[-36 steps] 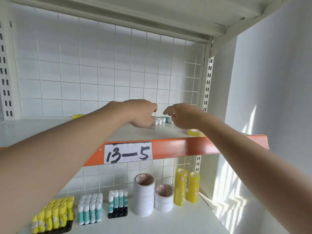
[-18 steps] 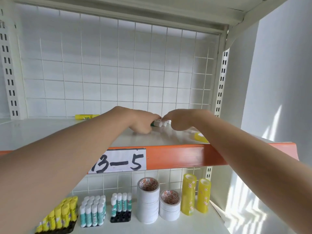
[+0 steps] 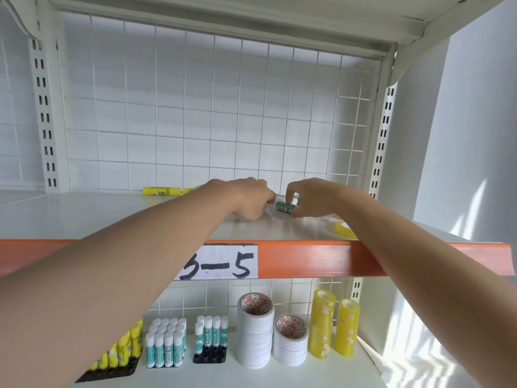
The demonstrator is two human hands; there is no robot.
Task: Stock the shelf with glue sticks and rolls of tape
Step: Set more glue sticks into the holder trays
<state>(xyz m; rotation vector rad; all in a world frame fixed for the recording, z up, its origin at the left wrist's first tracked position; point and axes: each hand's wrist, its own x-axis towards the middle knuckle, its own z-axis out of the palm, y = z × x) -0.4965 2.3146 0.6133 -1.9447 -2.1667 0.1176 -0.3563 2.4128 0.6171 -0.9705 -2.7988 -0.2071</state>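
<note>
Both my arms reach onto the upper shelf point(image 3: 112, 219) above the orange rail. My right hand point(image 3: 310, 197) pinches a green-and-white glue stick point(image 3: 284, 206) lying on its side. My left hand point(image 3: 246, 198) is curled beside it, its fingers touching more white-capped sticks that it mostly hides. A yellow glue stick point(image 3: 161, 191) lies at the back of the shelf. A yellow tape roll point(image 3: 342, 229) peeks out beside my right forearm.
The lower shelf holds yellow glue sticks point(image 3: 123, 351), green glue sticks in trays point(image 3: 166, 345), two stacks of white tape point(image 3: 254, 331) and two yellow tape stacks point(image 3: 321, 323). A wire grid backs the shelf. A white wall stands on the right.
My view has tilted up and closer. My right hand has lifted its fingers around the green glue stick, which now shows between the two hands.
</note>
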